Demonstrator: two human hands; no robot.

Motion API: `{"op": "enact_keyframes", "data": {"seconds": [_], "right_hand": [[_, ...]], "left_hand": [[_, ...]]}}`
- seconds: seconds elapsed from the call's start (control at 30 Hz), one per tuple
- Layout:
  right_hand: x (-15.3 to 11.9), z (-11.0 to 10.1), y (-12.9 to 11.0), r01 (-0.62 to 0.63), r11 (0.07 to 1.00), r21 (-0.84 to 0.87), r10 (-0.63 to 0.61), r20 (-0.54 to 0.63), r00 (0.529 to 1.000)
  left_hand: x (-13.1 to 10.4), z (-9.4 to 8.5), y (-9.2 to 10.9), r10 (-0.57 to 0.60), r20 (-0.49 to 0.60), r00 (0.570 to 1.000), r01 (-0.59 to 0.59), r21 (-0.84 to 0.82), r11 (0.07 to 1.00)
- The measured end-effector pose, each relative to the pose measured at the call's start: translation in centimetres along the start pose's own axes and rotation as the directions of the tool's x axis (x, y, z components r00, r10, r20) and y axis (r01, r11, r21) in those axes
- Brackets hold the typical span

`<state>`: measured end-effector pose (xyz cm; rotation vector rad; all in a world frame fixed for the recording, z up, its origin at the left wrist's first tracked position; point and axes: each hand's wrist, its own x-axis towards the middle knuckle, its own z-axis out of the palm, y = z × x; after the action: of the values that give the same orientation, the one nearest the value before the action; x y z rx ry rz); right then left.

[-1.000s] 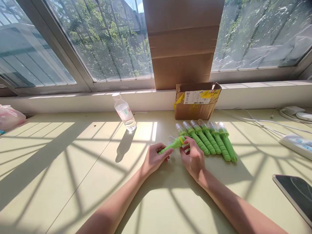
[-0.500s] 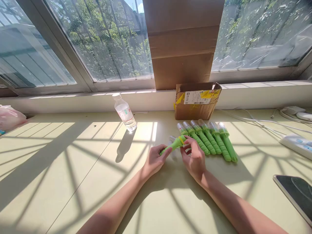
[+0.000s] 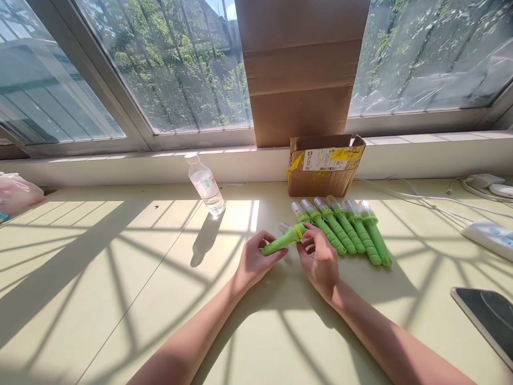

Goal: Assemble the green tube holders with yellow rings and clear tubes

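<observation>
Between my hands is a green stick-like handle point(image 3: 280, 243) with a yellow ring at its upper right end; its exact kind is not clear. My left hand point(image 3: 256, 259) is around the lower end, thumb along the underside and fingers behind. My right hand point(image 3: 319, 260) grips the ringed end between thumb and fingers. A clear plastic piece point(image 3: 284, 227) shows just behind the handle, partly hidden. To the right, several similar green sticks point(image 3: 333, 231) with clear tips lie side by side in a slanted row.
An open cardboard box point(image 3: 320, 179) stands behind the row, against the window ledge. A water bottle point(image 3: 207, 187) stands to the left. At the right are a power strip point(image 3: 489, 238), white cables point(image 3: 430, 200) and a phone point(image 3: 487, 321). A pink plastic bag point(image 3: 18, 192) lies far left.
My left thumb has slid from the top of the handle to its underside, and the left fingers have shifted. My right hand keeps its grip on the ringed end.
</observation>
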<state>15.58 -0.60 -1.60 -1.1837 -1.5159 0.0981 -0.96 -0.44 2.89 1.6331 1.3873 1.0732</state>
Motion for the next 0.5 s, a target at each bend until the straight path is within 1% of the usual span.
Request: {"op": "enact_keyframes", "data": {"seconds": [0.13,0.2,0.37,0.5], "right_hand": [[0.0,0.0,0.0,-0.007,1.0,0.005,0.007,-0.013,1.0],[0.1,0.1,-0.1,-0.008,1.0,0.003,0.008,-0.022,1.0],[0.2,0.1,-0.4,-0.026,1.0,-0.006,0.026,-0.025,0.999],[0.2,0.1,-0.5,-0.016,1.0,0.011,0.016,-0.017,1.0]], "left_hand": [[-0.1,0.2,-0.3,0.094,-0.099,0.991,-0.091,0.036,0.995],[-0.2,0.3,-0.5,0.119,-0.121,0.985,-0.115,0.037,0.993],[-0.6,0.3,-1.0,0.177,-0.087,0.98,-0.169,0.088,0.982],[-0.7,0.2,-1.3,0.238,-0.028,0.971,-0.232,0.143,0.962]]}}
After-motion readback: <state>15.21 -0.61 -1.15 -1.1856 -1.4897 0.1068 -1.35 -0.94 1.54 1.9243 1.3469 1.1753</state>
